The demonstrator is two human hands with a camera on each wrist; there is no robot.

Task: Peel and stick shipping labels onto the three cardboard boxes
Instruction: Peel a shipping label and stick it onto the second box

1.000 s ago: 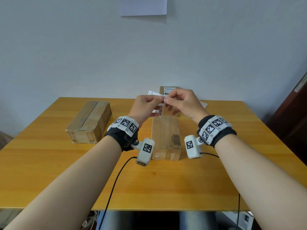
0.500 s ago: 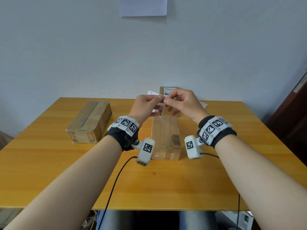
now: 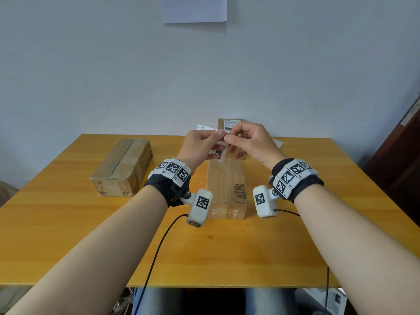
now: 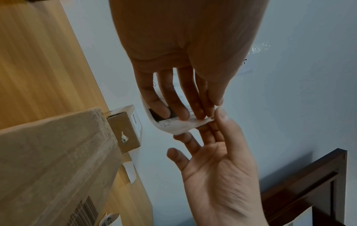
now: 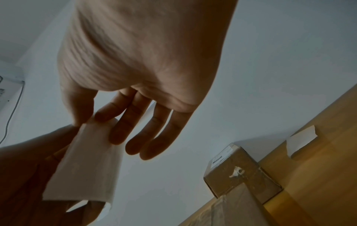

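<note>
Both hands hold one white shipping label (image 3: pixel 218 153) in the air above the middle cardboard box (image 3: pixel 227 185). My left hand (image 3: pixel 217 135) grips the label, its fingers (image 4: pixel 179 107) lying across the printed face. My right hand (image 3: pixel 228 137) pinches the label's upper corner (image 4: pixel 209 120) between thumb and forefinger, and its other fingers (image 5: pixel 154 137) are spread. The label (image 5: pixel 86 168) curves down from that pinch. A second box (image 3: pixel 123 167) lies at the left. A small box (image 3: pixel 227 122) at the far edge bears a label.
A white sheet (image 3: pixel 204 128) lies at the table's far edge behind my left hand. A curled piece of backing paper (image 5: pixel 301 140) sits on the wooden table (image 3: pixel 68 223) right of the small box. Dark wooden furniture (image 3: pixel 400 155) stands at the right.
</note>
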